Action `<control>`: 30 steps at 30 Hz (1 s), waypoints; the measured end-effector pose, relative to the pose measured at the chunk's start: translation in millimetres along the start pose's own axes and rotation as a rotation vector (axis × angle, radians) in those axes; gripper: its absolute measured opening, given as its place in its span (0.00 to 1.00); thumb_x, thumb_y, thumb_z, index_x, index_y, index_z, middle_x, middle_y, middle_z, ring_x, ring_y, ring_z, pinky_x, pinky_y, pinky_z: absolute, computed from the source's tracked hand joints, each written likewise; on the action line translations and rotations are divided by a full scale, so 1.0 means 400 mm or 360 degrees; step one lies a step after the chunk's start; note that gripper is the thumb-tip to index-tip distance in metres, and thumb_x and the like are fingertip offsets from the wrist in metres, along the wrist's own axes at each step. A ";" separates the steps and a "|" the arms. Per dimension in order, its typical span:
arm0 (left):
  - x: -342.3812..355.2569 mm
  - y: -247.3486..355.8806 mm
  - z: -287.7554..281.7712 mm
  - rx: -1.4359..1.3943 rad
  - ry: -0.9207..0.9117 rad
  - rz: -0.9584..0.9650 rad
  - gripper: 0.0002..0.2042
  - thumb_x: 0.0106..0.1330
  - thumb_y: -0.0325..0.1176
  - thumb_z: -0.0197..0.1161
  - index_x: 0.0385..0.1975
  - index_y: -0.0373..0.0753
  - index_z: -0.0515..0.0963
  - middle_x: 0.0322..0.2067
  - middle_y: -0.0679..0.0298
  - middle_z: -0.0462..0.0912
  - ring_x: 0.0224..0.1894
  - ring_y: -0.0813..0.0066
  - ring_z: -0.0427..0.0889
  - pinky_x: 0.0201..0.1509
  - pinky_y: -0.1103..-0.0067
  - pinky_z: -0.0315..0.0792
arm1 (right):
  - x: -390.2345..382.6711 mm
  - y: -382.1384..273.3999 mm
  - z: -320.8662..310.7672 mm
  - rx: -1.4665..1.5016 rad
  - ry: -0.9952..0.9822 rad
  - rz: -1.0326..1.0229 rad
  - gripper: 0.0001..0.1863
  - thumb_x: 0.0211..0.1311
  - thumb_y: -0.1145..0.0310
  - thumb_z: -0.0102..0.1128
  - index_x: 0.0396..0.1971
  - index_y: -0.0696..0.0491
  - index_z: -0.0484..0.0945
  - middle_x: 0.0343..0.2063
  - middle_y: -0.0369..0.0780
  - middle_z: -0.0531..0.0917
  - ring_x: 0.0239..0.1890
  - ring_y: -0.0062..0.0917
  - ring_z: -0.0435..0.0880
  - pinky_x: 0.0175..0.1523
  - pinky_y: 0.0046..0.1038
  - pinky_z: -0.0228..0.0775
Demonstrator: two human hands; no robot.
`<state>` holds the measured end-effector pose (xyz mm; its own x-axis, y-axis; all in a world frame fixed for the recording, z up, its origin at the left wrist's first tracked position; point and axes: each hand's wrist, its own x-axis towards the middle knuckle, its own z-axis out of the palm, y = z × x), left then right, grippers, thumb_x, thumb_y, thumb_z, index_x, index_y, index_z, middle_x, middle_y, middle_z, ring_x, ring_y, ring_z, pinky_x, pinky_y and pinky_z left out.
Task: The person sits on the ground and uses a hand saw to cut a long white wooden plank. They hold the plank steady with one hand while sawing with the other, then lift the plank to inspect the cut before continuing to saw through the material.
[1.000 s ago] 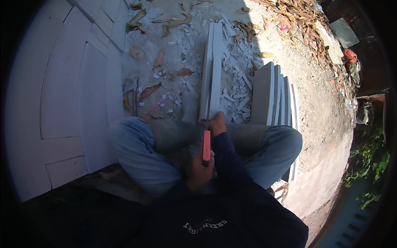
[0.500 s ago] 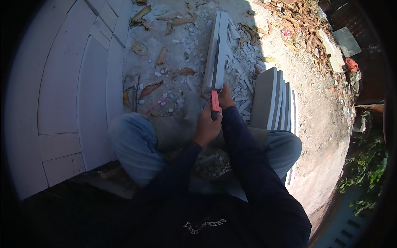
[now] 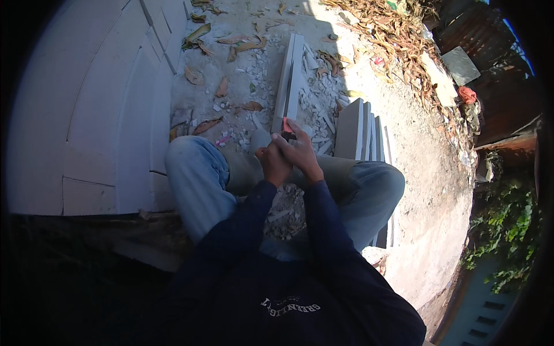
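A long pale grey-white strip points away from me on the ground, with a dark lengthwise line separating it from a narrower strip alongside. At its near end is a small red-and-black tool. My right hand is closed on the tool, its fingers reaching forward over the red part. Pressed against it, my left hand is closed around the tool's near end. The hands hide most of the black part. I cannot make out a blade.
Grey slabs lean together on edge by my right knee. Large pale panels line the left side. Broken white chips and dry leaves litter the ground. My bent legs in jeans flank the work.
My right hand has left the strip's near end and joined my left hand on the tool. In the picture, the strips and slabs sit slightly further left as the view shifted.
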<state>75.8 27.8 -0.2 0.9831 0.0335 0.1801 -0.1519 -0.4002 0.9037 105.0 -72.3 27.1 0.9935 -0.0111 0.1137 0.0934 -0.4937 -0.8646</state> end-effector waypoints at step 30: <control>-0.089 -0.055 -0.029 -0.0150 -0.0245 -0.0351 0.16 0.60 0.35 0.70 0.42 0.31 0.82 0.38 0.42 0.87 0.46 0.44 0.86 0.48 0.60 0.79 | -0.049 -0.051 0.053 -0.0486 0.0049 -0.0165 0.25 0.50 0.68 0.57 0.49 0.67 0.79 0.46 0.58 0.83 0.46 0.55 0.84 0.54 0.50 0.75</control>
<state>42.9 45.9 -22.0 0.9963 -0.0321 -0.0798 0.0659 -0.3114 0.9480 85.0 -43.5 32.0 0.9768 0.0290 0.2124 0.1655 -0.7318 -0.6612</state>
